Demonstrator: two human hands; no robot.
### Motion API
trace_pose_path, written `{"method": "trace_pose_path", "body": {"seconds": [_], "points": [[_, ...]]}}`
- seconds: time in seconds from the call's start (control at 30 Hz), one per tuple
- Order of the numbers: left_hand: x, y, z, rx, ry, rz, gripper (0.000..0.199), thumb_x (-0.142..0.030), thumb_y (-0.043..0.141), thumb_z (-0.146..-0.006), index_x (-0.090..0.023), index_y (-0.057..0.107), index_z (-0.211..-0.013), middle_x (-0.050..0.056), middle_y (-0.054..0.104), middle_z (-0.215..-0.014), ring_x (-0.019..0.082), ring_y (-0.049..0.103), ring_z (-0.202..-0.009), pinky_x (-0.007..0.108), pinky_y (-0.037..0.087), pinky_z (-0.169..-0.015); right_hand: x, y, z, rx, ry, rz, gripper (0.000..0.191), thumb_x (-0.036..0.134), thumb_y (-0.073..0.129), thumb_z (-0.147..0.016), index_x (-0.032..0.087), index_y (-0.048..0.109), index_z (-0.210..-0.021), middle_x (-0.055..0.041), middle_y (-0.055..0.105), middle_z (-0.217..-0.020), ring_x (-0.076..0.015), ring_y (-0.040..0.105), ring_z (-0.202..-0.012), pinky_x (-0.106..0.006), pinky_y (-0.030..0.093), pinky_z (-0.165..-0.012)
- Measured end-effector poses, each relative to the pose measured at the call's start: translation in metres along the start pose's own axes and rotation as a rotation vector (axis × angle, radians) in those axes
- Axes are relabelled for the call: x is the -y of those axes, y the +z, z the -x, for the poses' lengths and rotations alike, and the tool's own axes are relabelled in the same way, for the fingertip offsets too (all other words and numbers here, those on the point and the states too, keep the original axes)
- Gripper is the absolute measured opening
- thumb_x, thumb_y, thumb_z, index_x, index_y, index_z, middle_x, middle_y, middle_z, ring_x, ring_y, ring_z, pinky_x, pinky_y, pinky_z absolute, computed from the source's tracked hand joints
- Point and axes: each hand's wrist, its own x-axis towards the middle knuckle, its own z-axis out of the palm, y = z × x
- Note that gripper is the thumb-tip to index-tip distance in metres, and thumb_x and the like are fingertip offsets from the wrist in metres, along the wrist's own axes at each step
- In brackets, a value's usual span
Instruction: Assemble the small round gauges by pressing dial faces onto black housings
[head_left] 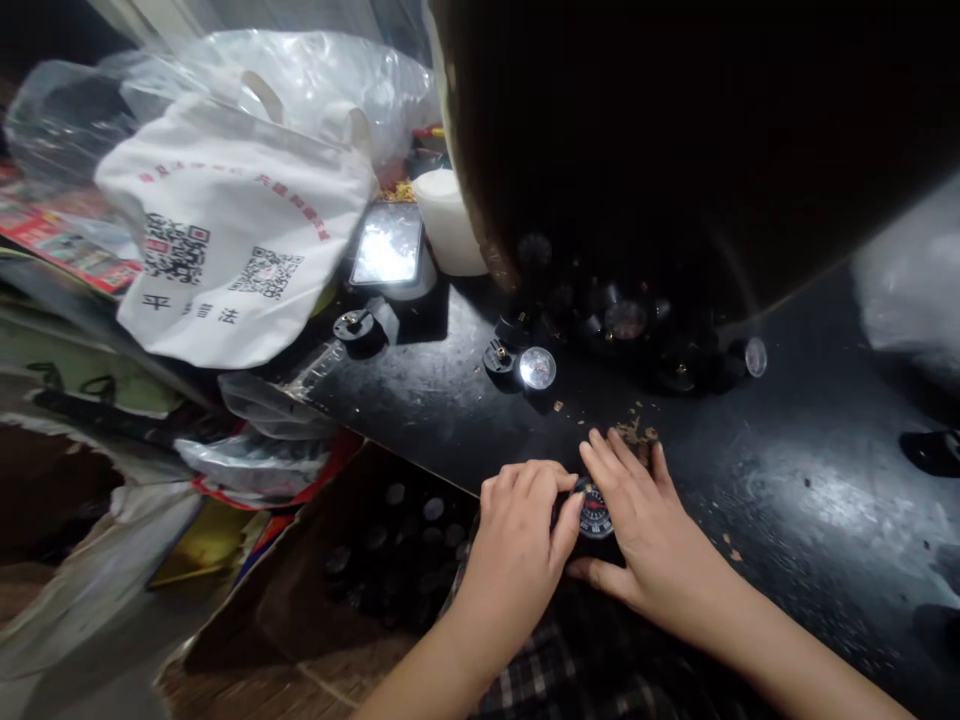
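At the table's near edge, a small round black compass-like dial [596,512] with white markings and a red needle lies between my hands. My left hand [525,515] pinches its left side with thumb and bent fingers. My right hand [637,525] rests along the right side, fingers stretched out and thumb apart; its palm partly covers the dial's edge. Further back stand a small black part with a brass-coloured piece [499,357] and a shiny clear round cover [538,368]. Pale crumbs [636,430] lie just beyond my right fingertips.
A large dark rounded shape [675,150] hangs over the back. On the left are a white cloth bag [232,230], a white cylinder [450,220] and a bright square-topped object [387,245]. Below the table edge, a cardboard box [247,610] holds many dark round pieces.
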Motion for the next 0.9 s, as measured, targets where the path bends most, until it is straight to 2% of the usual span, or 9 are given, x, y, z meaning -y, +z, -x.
{"method": "trace_pose_path", "body": {"seconds": [0.07, 0.13, 0.2, 0.27, 0.37, 0.5, 0.57, 0.7, 0.9], "points": [[0.001, -0.002, -0.002, 0.027, 0.007, 0.024, 0.01, -0.026, 0.048, -0.097, -0.023, 0.054, -0.104, 0.003, 0.061, -0.108, 0.022, 0.051, -0.101, 0.04, 0.037, -0.087, -0.006, -0.01, -0.009, 0.057, -0.07, -0.126, 0.095, 0.048, 0.068, -0.079, 0.019, 0.015, -0.153, -0.0148, 0.028, -0.156, -0.0324, 0.019, -0.146, -0.066, 0.012, -0.116], [0.0, -0.005, -0.001, 0.087, 0.045, 0.063, 0.014, -0.027, 0.049, -0.096, -0.025, 0.052, -0.11, 0.002, 0.061, -0.109, 0.022, 0.052, -0.1, 0.041, 0.039, -0.088, -0.009, -0.023, -0.03, 0.058, -0.138, -0.312, 0.071, 0.048, 0.059, -0.087, 0.022, 0.032, -0.148, -0.0124, 0.041, -0.149, -0.0282, 0.039, -0.138, -0.056, 0.027, -0.115], [0.0, -0.008, 0.006, 0.149, 0.1, 0.104, 0.021, -0.027, 0.05, -0.095, -0.028, 0.051, -0.117, 0.002, 0.061, -0.11, 0.022, 0.052, -0.102, 0.042, 0.04, -0.093, -0.008, -0.033, -0.063, -0.075, -0.122, -0.413, 0.049, 0.034, 0.049, -0.094, 0.024, 0.042, -0.142, -0.0089, 0.049, -0.143, -0.0212, 0.057, -0.121, -0.04, 0.046, -0.105], [0.007, -0.013, 0.02, 0.194, 0.135, 0.146, 0.026, -0.027, 0.051, -0.095, -0.03, 0.05, -0.121, 0.002, 0.061, -0.114, 0.021, 0.053, -0.106, 0.041, 0.041, -0.098, -0.004, -0.038, -0.099, -0.206, -0.07, -0.26, 0.05, 0.023, 0.051, -0.092, 0.025, 0.042, -0.141, -0.0087, 0.044, -0.145, -0.0222, 0.059, -0.116, -0.038, 0.05, -0.099], [0.038, -0.026, 0.047, 0.186, 0.086, 0.115, 0.027, -0.028, 0.049, -0.095, -0.031, 0.051, -0.122, 0.002, 0.061, -0.115, 0.02, 0.055, -0.108, 0.036, 0.046, -0.094, 0.001, -0.039, -0.13, -0.201, -0.061, -0.022, 0.053, 0.017, 0.056, -0.087, 0.024, 0.046, -0.138, -0.0103, 0.046, -0.141, -0.0278, 0.057, -0.115, -0.044, 0.048, -0.098], [0.093, -0.044, 0.071, -0.115, -0.143, -0.203, 0.027, -0.033, 0.05, -0.093, -0.026, 0.056, -0.118, 0.007, 0.062, -0.118, 0.027, 0.055, -0.111, 0.047, 0.043, -0.097, -0.009, -0.041, -0.099, -0.146, -0.04, -0.091, 0.048, 0.026, 0.061, -0.086, 0.025, 0.05, -0.133, -0.0079, 0.056, -0.126, -0.0238, 0.061, -0.104, -0.038, 0.052, -0.091], [0.099, -0.045, 0.073, -0.232, -0.199, -0.212, 0.026, -0.034, 0.048, -0.094, -0.024, 0.057, -0.117, 0.007, 0.061, -0.119, 0.027, 0.054, -0.113, 0.048, 0.041, -0.099, -0.019, -0.043, -0.064, -0.079, 0.021, -0.251, 0.048, 0.036, 0.061, -0.087, 0.028, 0.05, -0.133, -0.0051, 0.059, -0.121, -0.0206, 0.062, -0.102, -0.034, 0.053, -0.088], [0.058, -0.026, 0.05, -0.259, -0.035, 0.021, 0.023, -0.026, 0.042, -0.098, -0.027, 0.055, -0.116, 0.003, 0.061, -0.113, 0.02, 0.055, -0.109, 0.037, 0.044, -0.097, -0.026, -0.043, -0.011, 0.024, 0.093, -0.318, 0.048, 0.043, 0.055, -0.09, 0.032, 0.048, -0.136, -0.0049, 0.059, -0.126, -0.022, 0.058, -0.114, -0.04, 0.05, -0.096], [-0.005, 0.013, 0.007, -0.165, 0.031, 0.138, 0.023, -0.033, 0.038, -0.1, -0.022, 0.054, -0.113, 0.005, 0.061, -0.11, 0.02, 0.054, -0.103, 0.038, 0.041, -0.091, 0.002, -0.023, -0.001, -0.093, 0.059, -0.043, 0.05, 0.031, 0.06, -0.086, 0.019, 0.051, -0.134, -0.0125, 0.061, -0.117, -0.0274, 0.059, -0.105, -0.048, 0.051, -0.091]]}}
